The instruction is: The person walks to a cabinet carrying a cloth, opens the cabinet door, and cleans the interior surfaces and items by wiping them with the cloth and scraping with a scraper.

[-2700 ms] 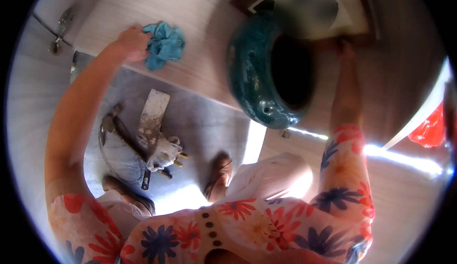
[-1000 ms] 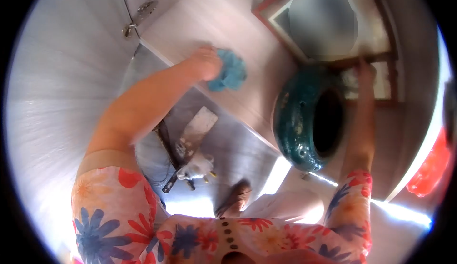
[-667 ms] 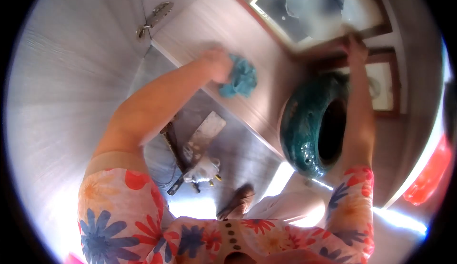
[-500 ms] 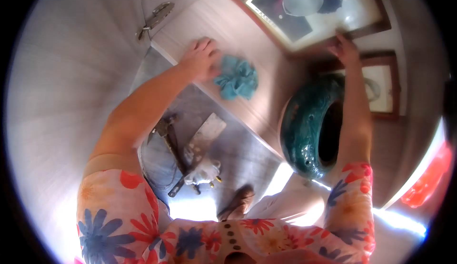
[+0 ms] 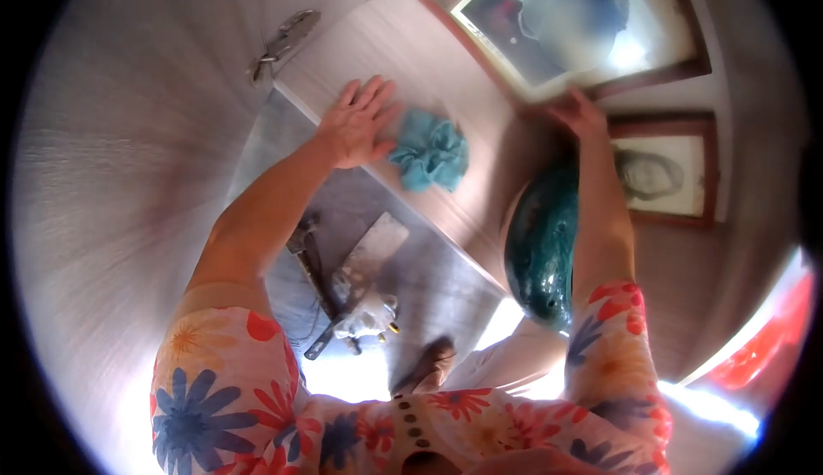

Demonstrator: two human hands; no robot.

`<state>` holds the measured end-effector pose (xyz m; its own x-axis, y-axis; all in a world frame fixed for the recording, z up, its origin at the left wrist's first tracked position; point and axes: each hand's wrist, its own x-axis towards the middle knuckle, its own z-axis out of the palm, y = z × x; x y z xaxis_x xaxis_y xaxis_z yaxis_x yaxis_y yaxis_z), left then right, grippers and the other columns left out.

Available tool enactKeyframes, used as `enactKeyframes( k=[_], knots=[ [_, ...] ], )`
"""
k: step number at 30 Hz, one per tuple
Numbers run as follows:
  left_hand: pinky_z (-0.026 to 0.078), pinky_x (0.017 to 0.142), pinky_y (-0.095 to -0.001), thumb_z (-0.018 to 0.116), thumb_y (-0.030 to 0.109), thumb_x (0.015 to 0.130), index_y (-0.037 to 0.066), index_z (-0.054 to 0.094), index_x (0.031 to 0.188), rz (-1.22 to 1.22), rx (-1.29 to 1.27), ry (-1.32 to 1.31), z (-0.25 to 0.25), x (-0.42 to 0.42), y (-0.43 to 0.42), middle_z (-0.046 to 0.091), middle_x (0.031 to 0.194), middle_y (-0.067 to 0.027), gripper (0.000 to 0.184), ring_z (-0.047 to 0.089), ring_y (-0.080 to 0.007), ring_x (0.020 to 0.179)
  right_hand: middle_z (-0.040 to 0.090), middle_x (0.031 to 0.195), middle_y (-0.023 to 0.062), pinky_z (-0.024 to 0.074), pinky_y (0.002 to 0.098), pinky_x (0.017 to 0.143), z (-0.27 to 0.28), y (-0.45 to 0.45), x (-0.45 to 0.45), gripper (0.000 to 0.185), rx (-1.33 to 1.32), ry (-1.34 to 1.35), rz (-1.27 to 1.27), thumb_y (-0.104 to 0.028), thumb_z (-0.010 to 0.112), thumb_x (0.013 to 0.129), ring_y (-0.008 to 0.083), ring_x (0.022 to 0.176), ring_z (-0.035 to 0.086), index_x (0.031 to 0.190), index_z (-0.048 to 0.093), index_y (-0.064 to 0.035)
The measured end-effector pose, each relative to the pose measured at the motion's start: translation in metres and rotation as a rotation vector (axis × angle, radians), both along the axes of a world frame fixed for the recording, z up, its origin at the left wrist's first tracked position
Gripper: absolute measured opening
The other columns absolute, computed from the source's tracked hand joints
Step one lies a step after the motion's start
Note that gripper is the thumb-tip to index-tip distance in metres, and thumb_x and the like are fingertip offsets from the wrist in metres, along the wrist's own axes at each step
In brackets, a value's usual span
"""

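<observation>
A crumpled teal cloth (image 5: 430, 151) lies on the pale wooden shelf (image 5: 411, 55). Just left of it, my left hand (image 5: 354, 125) rests at the shelf's edge with fingers spread and nothing in it. My right hand (image 5: 580, 115) touches the lower edge of the large framed picture (image 5: 476, 46), near its bottom corner; its fingers are reaching out and do not wrap round anything. Under my right forearm stands a glossy dark green ceramic vessel (image 5: 542, 248), its opening hidden by the arm. A smaller framed portrait (image 5: 656, 175) sits right of that forearm.
Below the shelf, on a grey surface, lie a hammer (image 5: 309, 261), a whitish flat board (image 5: 377, 243) and a bundled white cloth or glove (image 5: 369, 316). A metal fitting (image 5: 287, 38) is at the upper left. Something red (image 5: 771, 329) shows at the far right.
My left hand has let go of the teal cloth and opened beside it. My right hand has moved left along the large frame's lower edge. The view has shifted, showing more of both pictures.
</observation>
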<state>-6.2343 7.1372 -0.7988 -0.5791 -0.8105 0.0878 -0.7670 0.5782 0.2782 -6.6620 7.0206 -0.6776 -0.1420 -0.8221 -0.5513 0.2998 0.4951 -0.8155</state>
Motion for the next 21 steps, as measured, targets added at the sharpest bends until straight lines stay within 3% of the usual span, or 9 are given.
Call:
enactKeyframes(
  k=[7, 13, 21],
  knots=[
    [0.007, 0.105, -0.0429, 0.041, 0.05, 0.082, 0.016, 0.032, 0.133, -0.003, 0.04, -0.04, 0.002, 0.0, 0.0, 0.015, 0.143, -0.0099, 0.062, 0.006, -0.026, 0.133, 0.049, 0.113, 0.0083, 0.048, 0.057, 0.076, -0.005, -0.003, 0.005, 0.04, -0.238, 0.055, -0.052, -0.009, 0.065, 0.077, 0.0332, 0.101, 0.048, 0.113, 0.048, -0.0113],
    [0.007, 0.105, -0.0433, 0.041, 0.05, 0.082, 0.016, 0.031, 0.133, -0.003, 0.037, -0.03, 0.003, 0.001, -0.001, 0.016, 0.142, -0.0099, 0.062, 0.008, -0.0266, 0.132, 0.049, 0.108, 0.0138, 0.0535, 0.0521, 0.069, -0.002, -0.026, 0.017, 0.041, -0.211, 0.239, -0.28, -0.009, 0.066, 0.075, 0.0302, 0.087, 0.051, 0.112, 0.048, -0.0068],
    [0.006, 0.106, -0.0434, 0.04, 0.051, 0.082, 0.017, 0.031, 0.133, -0.003, 0.045, -0.016, 0.002, -0.001, -0.001, 0.016, 0.142, -0.0096, 0.062, 0.007, -0.0265, 0.132, 0.049, 0.099, 0.0126, 0.0556, 0.0469, 0.066, -0.001, -0.036, 0.012, 0.041, -0.221, 0.305, -0.217, -0.011, 0.068, 0.075, 0.0257, 0.079, 0.049, 0.108, 0.047, 0.0001]
  ],
)
